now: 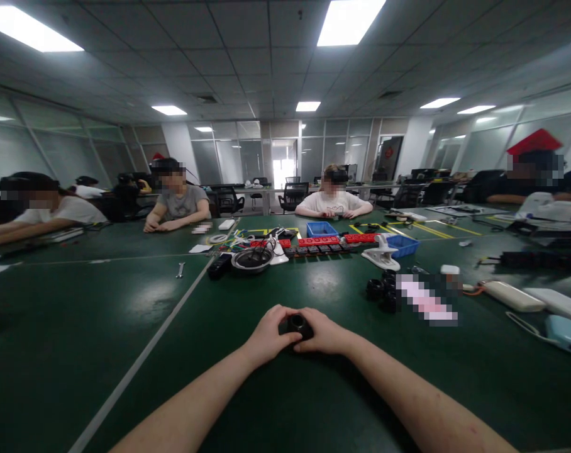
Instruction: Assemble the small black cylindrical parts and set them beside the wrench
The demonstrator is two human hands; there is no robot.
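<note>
Head view shows a small black part (pixel 300 327) directly between the two hands, above the bare near stretch of the green table (pixel 210 390), so neither hand has it to itself. The left hand (pixel 270 335) curls against its left side and the right hand (pixel 324 332) against its right, fingers bent round the back and thumbs brought in at the front; the two grip it jointly, neither spread nor pressed flat together. Its round opening faces upward, and the axis through that opening looks close to upright (the fingers cover too much of the body to say which way it is longest). Whether its base touches the table is hidden too. The two hands are about equally near the part, whereas the cluster of black round parts (pixel 385 292) lies farther off, ahead and to the right, nearer the right hand and well apart from both.
</note>
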